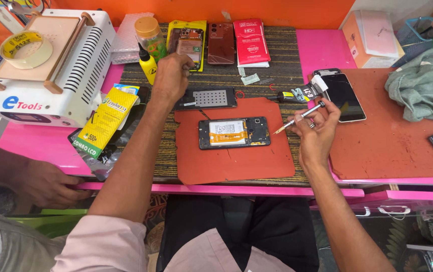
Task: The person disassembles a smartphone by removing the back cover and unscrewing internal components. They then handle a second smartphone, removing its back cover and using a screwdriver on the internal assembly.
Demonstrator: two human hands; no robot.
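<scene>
An opened phone (234,133) lies face down on a red mat (236,161), its battery and board exposed. My right hand (316,132) holds a slim metal tool (301,118), tip pointing left toward the phone's right end. My left hand (171,75) reaches forward and rests its fingers at the left end of a dark phone frame (207,98) beyond the mat. A small yellow bottle (147,65) with a black nozzle stands just left of that hand.
A white machine (70,65) with a tape roll (26,49) stands far left. Yellow packet (106,121), phone parts and red packets at the back. Another phone (344,95), a glue tube (297,94), a grey cloth (420,85). Another person's hand (50,184) rests at the left edge.
</scene>
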